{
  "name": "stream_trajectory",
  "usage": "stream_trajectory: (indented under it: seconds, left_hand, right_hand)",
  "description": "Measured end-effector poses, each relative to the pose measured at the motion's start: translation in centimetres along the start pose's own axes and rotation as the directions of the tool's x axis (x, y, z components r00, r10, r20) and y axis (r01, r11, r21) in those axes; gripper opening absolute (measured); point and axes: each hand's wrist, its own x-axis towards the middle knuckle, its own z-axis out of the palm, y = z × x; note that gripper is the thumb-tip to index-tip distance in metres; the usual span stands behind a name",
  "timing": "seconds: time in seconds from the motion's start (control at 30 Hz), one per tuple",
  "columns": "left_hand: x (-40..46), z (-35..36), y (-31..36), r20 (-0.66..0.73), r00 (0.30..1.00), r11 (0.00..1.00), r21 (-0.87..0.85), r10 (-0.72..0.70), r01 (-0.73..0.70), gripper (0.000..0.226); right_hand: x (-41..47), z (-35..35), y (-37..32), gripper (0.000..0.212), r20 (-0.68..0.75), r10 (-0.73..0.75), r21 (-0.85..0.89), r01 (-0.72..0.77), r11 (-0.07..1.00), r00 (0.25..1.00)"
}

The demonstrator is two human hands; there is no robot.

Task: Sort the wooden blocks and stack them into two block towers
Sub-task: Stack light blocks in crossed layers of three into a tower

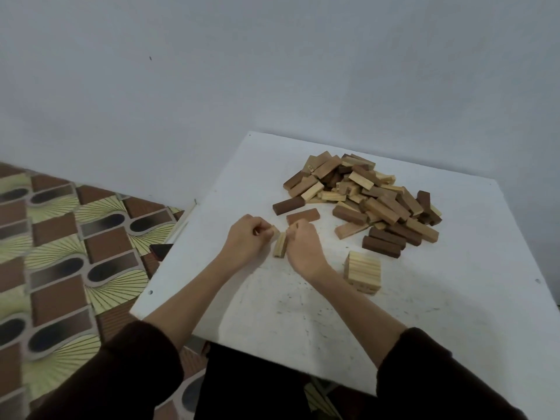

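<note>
Both forearms reach forward, left hand (247, 236) and right hand (303, 244) close together, fingers curled in a grip.

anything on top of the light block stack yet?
Nothing: the light stack has a bare top. It sits on the table, right of the right hand. Layers beneath the top show only as side edges.

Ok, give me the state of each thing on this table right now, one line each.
Left hand: fingers curled, pinching a light block.
Right hand: curled around a block.
Light blocks: held between both hands, at the table.
Light tower: low, neat stack.
Block pile: unsorted heap.
Two dark blocks: lying loose, flat.
</note>
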Motion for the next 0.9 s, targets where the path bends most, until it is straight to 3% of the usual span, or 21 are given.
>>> stream_trajectory:
  seconds: [0.1,0.23,0.33,0.63,0.73,0.9]
  left_hand:
    - [-0.1,-0.1,-0.6,-0.027,1.000,0.999,0.037,-0.001,0.002,0.015]
    - [0.0,-0.1,-0.6,-0.048,0.999,1.000,0.004,-0.010,0.011,0.015]
    - [0.0,0.0,-0.7,-0.053,0.999,1.000,0.005,0.012,-0.011,0.014]
    - [-0.3,0.6,-0.6,-0.054,0.995,0.996,-0.020,0.083,-0.084,0.024]
    - [-0.4,0.5,-0.8,0.005,0.994,0.993,-0.051,0.109,-0.109,0.035]
    - [-1.1,0.1,-1.5,0.168,0.973,0.984,-0.111,0.159,-0.142,0.078]
  right_hand:
    - [-0.3,0.1,0.0,0.027,-0.066,-0.023,-0.067,0.018,0.998,0.998]
    - [-0.5,-0.1,0.5,0.018,-0.099,-0.039,-0.197,0.018,0.980,0.994]
    - [-0.2,-0.3,1.0,0.013,-0.174,-0.030,-0.108,0.011,0.994,0.984]
    - [0.1,0.2,1.4,0.023,-0.141,-0.082,-0.084,0.070,0.994,0.987]
    - [-0.1,0.1,1.6,0.030,-0.108,-0.126,-0.060,0.120,0.991,0.986]
    - [-0.3,0.6,2.7,0.057,-0.042,-0.148,0.069,0.151,0.986,0.988]
